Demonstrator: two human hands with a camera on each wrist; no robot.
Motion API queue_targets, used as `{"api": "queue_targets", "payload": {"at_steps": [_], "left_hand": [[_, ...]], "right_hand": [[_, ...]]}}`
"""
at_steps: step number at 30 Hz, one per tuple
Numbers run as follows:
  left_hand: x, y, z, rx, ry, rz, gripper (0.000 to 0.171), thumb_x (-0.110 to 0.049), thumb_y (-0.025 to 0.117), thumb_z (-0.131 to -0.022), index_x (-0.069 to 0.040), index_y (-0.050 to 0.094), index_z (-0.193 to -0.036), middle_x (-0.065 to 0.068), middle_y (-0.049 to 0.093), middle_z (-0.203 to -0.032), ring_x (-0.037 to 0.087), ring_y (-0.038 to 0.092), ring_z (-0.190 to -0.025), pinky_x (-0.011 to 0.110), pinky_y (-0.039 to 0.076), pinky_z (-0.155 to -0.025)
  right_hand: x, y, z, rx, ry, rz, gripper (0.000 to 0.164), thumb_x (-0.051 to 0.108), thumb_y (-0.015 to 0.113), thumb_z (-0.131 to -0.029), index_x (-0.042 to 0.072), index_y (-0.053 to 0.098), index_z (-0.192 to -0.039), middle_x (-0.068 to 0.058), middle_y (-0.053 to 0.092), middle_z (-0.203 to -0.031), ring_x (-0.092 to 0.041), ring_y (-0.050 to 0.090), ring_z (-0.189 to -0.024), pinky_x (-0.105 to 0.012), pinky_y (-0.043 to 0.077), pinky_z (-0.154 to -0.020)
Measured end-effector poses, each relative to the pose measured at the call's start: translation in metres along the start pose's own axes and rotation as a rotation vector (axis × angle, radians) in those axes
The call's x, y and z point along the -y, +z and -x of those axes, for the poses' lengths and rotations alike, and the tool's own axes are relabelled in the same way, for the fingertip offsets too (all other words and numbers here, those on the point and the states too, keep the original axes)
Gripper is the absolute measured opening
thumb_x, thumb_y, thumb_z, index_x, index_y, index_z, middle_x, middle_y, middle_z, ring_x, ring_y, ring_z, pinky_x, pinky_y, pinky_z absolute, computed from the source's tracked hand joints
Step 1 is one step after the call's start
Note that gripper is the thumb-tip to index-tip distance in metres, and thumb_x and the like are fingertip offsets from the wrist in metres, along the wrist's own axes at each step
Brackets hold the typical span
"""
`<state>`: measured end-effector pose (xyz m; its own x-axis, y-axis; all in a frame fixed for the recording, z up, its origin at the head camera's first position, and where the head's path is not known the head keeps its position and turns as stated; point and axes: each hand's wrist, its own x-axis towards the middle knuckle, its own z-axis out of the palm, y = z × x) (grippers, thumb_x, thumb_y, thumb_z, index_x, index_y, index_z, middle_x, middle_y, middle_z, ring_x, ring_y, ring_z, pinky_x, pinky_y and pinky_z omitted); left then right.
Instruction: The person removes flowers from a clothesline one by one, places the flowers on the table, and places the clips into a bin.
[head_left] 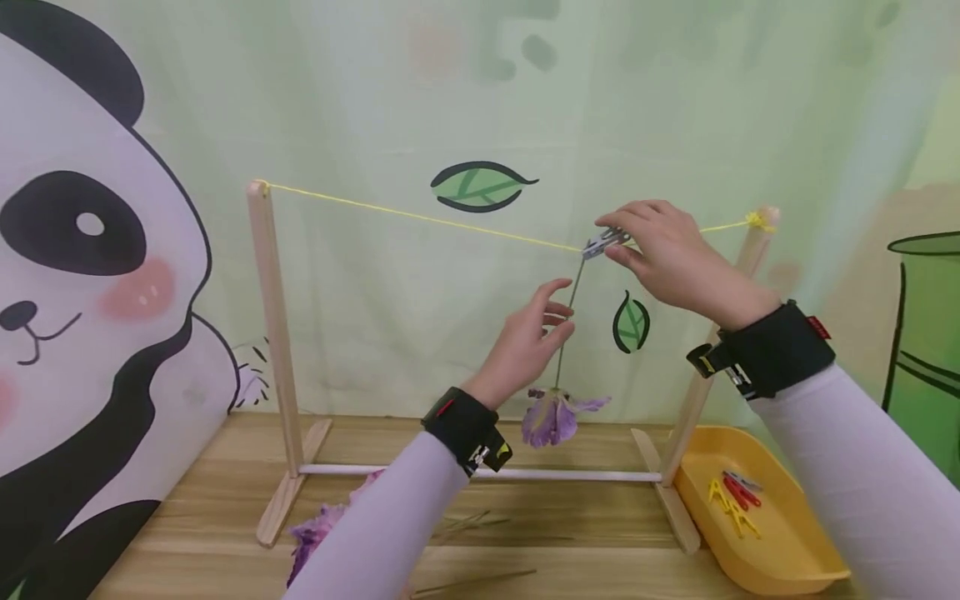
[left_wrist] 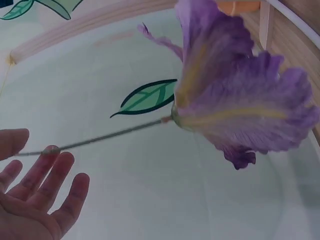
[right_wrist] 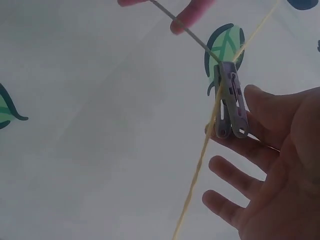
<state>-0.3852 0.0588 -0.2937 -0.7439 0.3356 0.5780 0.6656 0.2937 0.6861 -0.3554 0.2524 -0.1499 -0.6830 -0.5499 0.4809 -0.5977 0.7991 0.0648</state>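
A purple artificial flower [head_left: 553, 417] hangs head-down on its thin green stem [left_wrist: 115, 134]. The stem's top meets a grey clothespin [right_wrist: 229, 100] on the yellow string [head_left: 420, 218]. My right hand [head_left: 663, 254] holds the clothespin between thumb and index finger, its other fingers spread in the right wrist view. Lower down, my left hand [head_left: 528, 346] is beside the stem with loosely bent, parted fingers. One of its fingertips touches the stem in the left wrist view. Whether the thumb touches it, I cannot tell.
Wooden posts [head_left: 273, 333] carry the string, joined low by a white rod [head_left: 585, 476]. A yellow tray [head_left: 795, 554] at right holds yellow clothespins [head_left: 735, 510], red ones [head_left: 741, 492] and a grey one. More purple flowers [head_left: 318, 529] lie on the table, partly behind my left sleeve.
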Motion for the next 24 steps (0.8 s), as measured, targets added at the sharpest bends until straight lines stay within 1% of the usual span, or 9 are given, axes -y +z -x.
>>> {"api": "queue_targets", "payload": {"at_steps": [2, 4, 6, 9, 13, 16, 19, 24], "left_hand": [[0.0, 0.003, -0.001, -0.005, -0.004, -0.004, 0.055, -0.009, 0.058, -0.108, -0.015, 0.037, -0.158, 0.014, 0.069, -0.125, 0.026, 0.067, -0.116, 0.036, 0.056, -0.095], [0.0, 0.006, -0.001, -0.033, 0.006, -0.036, 0.052, -0.006, 0.057, -0.108, -0.015, 0.041, -0.156, 0.013, 0.07, -0.119, 0.025, 0.069, -0.109, 0.033, 0.057, -0.086], [0.0, 0.007, 0.0, -0.071, 0.017, -0.061, 0.049, -0.003, 0.056, -0.107, -0.015, 0.045, -0.153, 0.012, 0.071, -0.113, 0.024, 0.071, -0.102, 0.03, 0.056, -0.08], [0.0, 0.007, 0.0, -0.122, 0.028, -0.076, 0.045, 0.0, 0.055, -0.107, -0.016, 0.051, -0.149, 0.009, 0.07, -0.107, 0.021, 0.071, -0.094, 0.026, 0.056, -0.075], [-0.003, 0.005, -0.001, -0.164, 0.033, -0.075, 0.044, 0.0, 0.055, -0.107, -0.018, 0.054, -0.147, 0.006, 0.069, -0.105, 0.015, 0.068, -0.088, 0.022, 0.056, -0.071], [-0.005, 0.001, -0.003, -0.178, 0.038, -0.076, 0.045, 0.0, 0.056, -0.106, -0.018, 0.055, -0.147, 0.005, 0.069, -0.105, 0.013, 0.068, -0.086, 0.02, 0.056, -0.069], [-0.007, -0.004, -0.001, -0.195, 0.043, -0.071, 0.045, 0.001, 0.058, -0.105, -0.018, 0.056, -0.146, 0.006, 0.069, -0.104, 0.015, 0.069, -0.086, 0.02, 0.057, -0.068], [-0.008, -0.015, 0.004, -0.217, 0.058, -0.067, 0.045, 0.002, 0.059, -0.104, -0.018, 0.057, -0.145, 0.006, 0.069, -0.103, 0.015, 0.069, -0.086, 0.02, 0.057, -0.068]], "right_hand": [[0.0, 0.0, -0.005, 0.023, 0.006, 0.02, 0.031, 0.01, 0.061, -0.105, -0.003, 0.064, -0.134, -0.025, 0.063, -0.13, -0.049, 0.048, -0.127, -0.066, 0.037, -0.104], [0.0, -0.001, -0.009, 0.035, 0.008, 0.035, 0.026, 0.009, 0.062, -0.105, -0.003, 0.068, -0.127, -0.023, 0.066, -0.121, -0.048, 0.051, -0.119, -0.064, 0.04, -0.097], [0.0, -0.001, -0.011, 0.029, 0.009, 0.043, 0.021, 0.007, 0.064, -0.104, -0.003, 0.071, -0.12, -0.021, 0.067, -0.113, -0.045, 0.052, -0.111, -0.06, 0.04, -0.092], [-0.001, -0.001, -0.014, -0.008, 0.016, 0.031, 0.014, 0.005, 0.068, -0.1, -0.003, 0.074, -0.11, -0.018, 0.068, -0.103, -0.041, 0.05, -0.104, -0.054, 0.035, -0.088], [-0.004, -0.001, -0.016, -0.089, 0.019, -0.019, 0.007, 0.0, 0.073, -0.095, -0.005, 0.074, -0.1, -0.018, 0.068, -0.097, -0.037, 0.048, -0.1, -0.05, 0.029, -0.085], [-0.006, 0.0, -0.016, -0.151, 0.013, -0.065, 0.005, -0.004, 0.073, -0.093, -0.007, 0.071, -0.096, -0.019, 0.067, -0.093, -0.037, 0.047, -0.098, -0.05, 0.029, -0.087], [-0.006, 0.001, -0.016, -0.218, 0.009, -0.108, 0.005, -0.006, 0.073, -0.092, -0.008, 0.07, -0.095, -0.021, 0.066, -0.091, -0.037, 0.046, -0.096, -0.051, 0.03, -0.092], [-0.005, 0.0, -0.013, -0.373, 0.013, -0.136, 0.006, -0.007, 0.074, -0.091, -0.009, 0.07, -0.095, -0.022, 0.067, -0.091, -0.038, 0.047, -0.094, -0.047, 0.029, -0.089]]}}
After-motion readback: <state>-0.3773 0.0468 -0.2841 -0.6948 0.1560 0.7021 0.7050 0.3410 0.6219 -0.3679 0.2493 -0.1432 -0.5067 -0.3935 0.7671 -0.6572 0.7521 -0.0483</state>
